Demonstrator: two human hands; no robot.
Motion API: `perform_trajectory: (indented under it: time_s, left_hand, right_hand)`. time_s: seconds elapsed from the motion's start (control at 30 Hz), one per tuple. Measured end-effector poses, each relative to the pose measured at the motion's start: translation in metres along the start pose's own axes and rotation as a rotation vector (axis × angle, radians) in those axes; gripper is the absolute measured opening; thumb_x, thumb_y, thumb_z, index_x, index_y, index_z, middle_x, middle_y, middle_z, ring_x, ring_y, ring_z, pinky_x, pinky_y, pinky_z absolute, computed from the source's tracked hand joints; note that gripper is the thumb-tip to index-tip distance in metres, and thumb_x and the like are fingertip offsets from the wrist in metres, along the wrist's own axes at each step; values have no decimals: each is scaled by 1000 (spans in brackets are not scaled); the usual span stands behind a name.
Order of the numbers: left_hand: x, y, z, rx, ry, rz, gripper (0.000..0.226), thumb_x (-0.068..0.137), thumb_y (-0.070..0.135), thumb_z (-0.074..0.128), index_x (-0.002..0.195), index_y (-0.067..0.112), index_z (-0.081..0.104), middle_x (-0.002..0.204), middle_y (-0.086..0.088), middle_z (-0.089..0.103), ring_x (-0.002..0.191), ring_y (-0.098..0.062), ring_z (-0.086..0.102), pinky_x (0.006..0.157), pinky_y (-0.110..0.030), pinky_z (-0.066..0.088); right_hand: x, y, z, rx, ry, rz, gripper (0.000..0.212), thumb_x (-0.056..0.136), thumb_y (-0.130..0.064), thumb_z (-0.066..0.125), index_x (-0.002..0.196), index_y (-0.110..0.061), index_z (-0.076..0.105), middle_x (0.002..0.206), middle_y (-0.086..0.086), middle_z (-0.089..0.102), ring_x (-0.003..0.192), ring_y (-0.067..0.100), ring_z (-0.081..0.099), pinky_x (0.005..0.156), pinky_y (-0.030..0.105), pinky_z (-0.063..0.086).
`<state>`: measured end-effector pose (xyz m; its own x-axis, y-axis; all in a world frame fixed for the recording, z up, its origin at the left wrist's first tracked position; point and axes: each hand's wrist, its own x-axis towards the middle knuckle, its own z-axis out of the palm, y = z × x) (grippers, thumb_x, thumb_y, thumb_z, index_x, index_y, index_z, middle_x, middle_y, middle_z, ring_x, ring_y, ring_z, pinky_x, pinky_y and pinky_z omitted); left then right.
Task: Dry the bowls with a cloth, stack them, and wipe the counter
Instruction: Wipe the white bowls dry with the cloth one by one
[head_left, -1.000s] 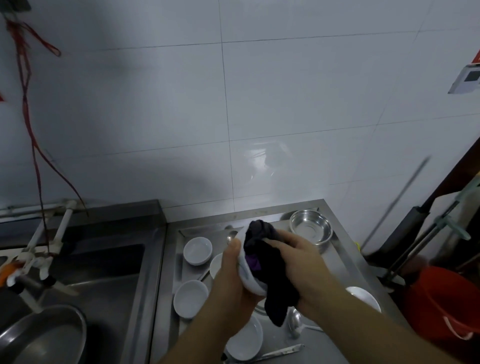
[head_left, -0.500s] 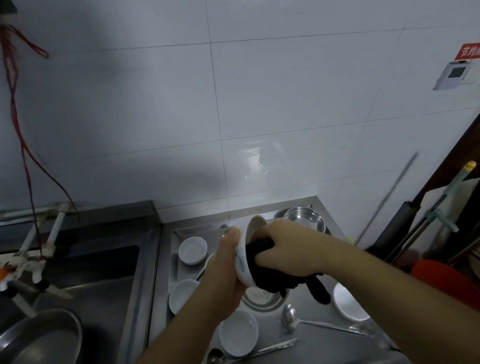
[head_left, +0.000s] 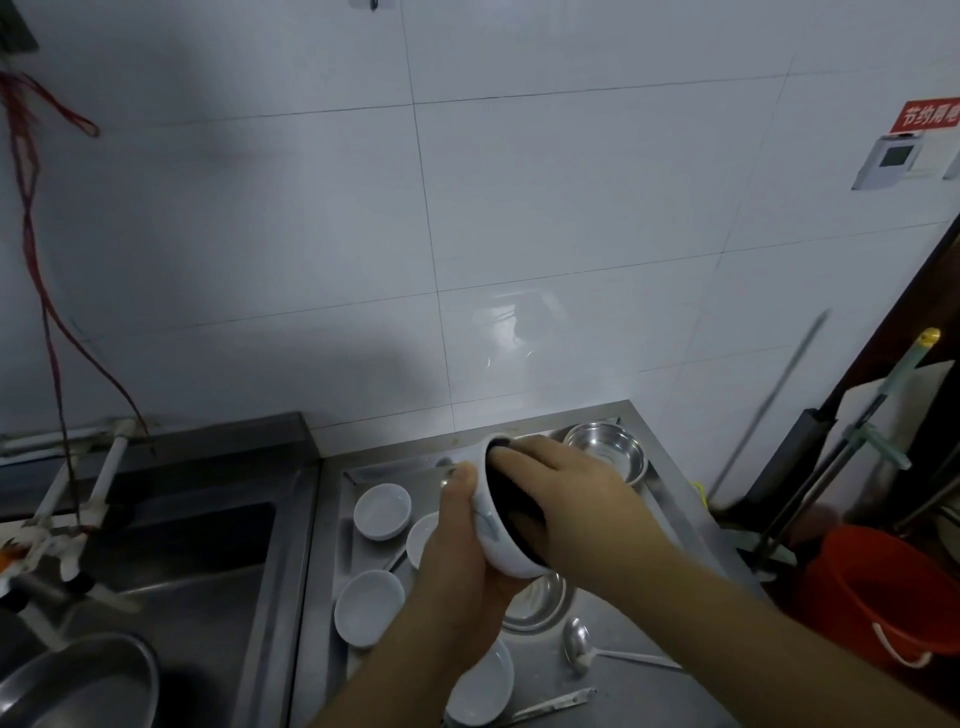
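Our left hand (head_left: 457, 525) grips white bowl (head_left: 501, 545) (tilted on side); right hand (head_left: 561, 499) presses dark cloth (head_left: 506, 512) inside, above bench (head_left: 623, 691).

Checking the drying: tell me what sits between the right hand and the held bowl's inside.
The dark cloth, pressed into the white bowl by the right hand, per the head view.

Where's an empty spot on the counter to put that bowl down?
Bare steel shows between the spoon and the counter's right edge, below the steel bowl. The left side is crowded with small white bowls, and a flat utensil lies at the front.
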<state>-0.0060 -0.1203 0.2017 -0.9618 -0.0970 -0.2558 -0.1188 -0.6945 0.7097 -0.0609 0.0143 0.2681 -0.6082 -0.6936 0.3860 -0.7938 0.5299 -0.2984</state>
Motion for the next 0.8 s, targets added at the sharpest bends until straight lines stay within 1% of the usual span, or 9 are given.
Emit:
perform_trajectory:
  time_s: [0.07, 0.17, 0.3, 0.4, 0.5, 0.53, 0.63, 0.73, 0.8]
  left_hand:
    - [1, 0, -2, 55, 9, 6, 76, 60, 72, 85, 110, 14, 81, 114, -14, 80, 107, -31, 77, 89, -48, 61]
    - [1, -3, -3, 174, 52, 29, 70, 62, 65, 86, 113, 17, 78, 107, -8, 82, 98, -24, 80, 76, -38, 63]
    - [-6, -4, -3, 382, 10, 150, 85, 79, 70, 78, 140, 12, 62, 131, -20, 71, 124, -36, 68, 99, -48, 56]
    - [-9, -4, -8, 453, 3, 205, 76, 92, 65, 69, 146, 13, 56, 136, -25, 65, 129, -45, 62, 108, -63, 49]
    - [-9, -2, -6, 473, -69, 205, 85, 95, 62, 63, 151, 1, 44, 137, -38, 57, 129, -60, 54, 108, -78, 39]
    - [-10, 2, -4, 481, -81, 198, 86, 93, 63, 65, 152, 4, 44, 138, -35, 58, 129, -58, 55, 107, -77, 41]
    - [-7, 6, -14, 620, -86, 246, 77, 82, 68, 71, 149, 39, 50, 139, -3, 66, 127, -31, 66, 102, -56, 57]
    - [-5, 13, -25, 827, -139, 275, 72, 78, 59, 71, 145, 60, 45, 135, 15, 63, 120, -18, 67, 92, -38, 63]
    - [-5, 21, -23, 988, -166, 261, 79, 78, 57, 73, 149, 63, 37, 140, 21, 54, 120, -14, 63, 92, -39, 64]
  right_hand:
    - [4, -1, -6, -86, -182, 48, 42, 94, -27, 66, 135, -28, 60, 126, -2, 68, 108, 24, 67, 86, 42, 59]
    - [9, 3, -15, 77, -423, 169, 21, 92, -29, 59, 113, -30, 64, 91, -8, 69, 84, 17, 69, 76, 37, 60]
    - [3, 14, -24, 665, -607, 514, 27, 88, -34, 60, 111, -31, 74, 92, 0, 77, 77, 16, 76, 68, 34, 63]
    - [-11, 16, -16, 1189, -429, 824, 24, 92, -25, 66, 111, -23, 80, 97, 15, 79, 80, 30, 77, 66, 39, 62]
    - [-17, 9, -1, 1468, -204, 1001, 34, 86, -25, 71, 110, -3, 80, 116, 28, 74, 107, 44, 74, 96, 52, 61]
    - [-16, 4, 4, 1526, -154, 1042, 43, 80, -28, 73, 110, 1, 79, 119, 31, 73, 112, 46, 72, 99, 53, 59]
    - [-14, -4, 8, 1581, -59, 1131, 46, 72, -31, 74, 104, 1, 81, 114, 29, 75, 103, 45, 75, 84, 51, 65]
    - [-14, 4, 7, 1578, -40, 1231, 42, 85, -37, 69, 103, -1, 80, 104, 19, 77, 94, 39, 76, 94, 52, 60]
    - [-13, 11, 4, 1586, -65, 1212, 53, 80, -54, 76, 99, -5, 83, 101, 19, 78, 92, 38, 77, 97, 52, 58]
